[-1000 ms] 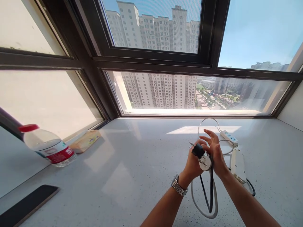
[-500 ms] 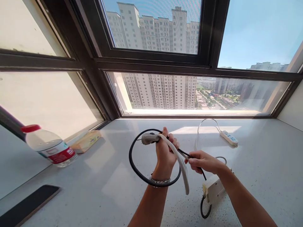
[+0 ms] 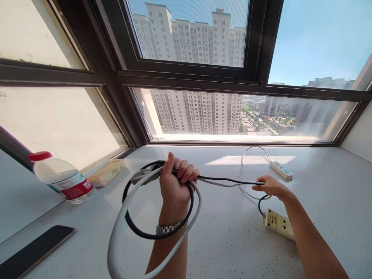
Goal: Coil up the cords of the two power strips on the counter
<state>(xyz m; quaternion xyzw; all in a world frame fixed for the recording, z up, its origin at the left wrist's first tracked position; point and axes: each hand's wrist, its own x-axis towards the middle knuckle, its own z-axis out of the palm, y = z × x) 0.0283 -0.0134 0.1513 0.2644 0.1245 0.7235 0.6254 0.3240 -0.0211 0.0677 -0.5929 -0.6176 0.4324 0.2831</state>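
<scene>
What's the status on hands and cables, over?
Left hand fisted on looped black cable and white cable. Right hand pinching both strands taut. Beige power strip beneath right forearm.

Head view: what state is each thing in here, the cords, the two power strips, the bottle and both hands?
Left hand: closed around looped cords.
Right hand: pinching both cords, stretched taut.
Black cord: looped, runs to the beige strip.
White cord: looped, runs to the white strip.
Beige power strip: lying flat, nothing plugged in.
White power strip: lying flat near the window.
Water bottle: capped, upright.
</scene>
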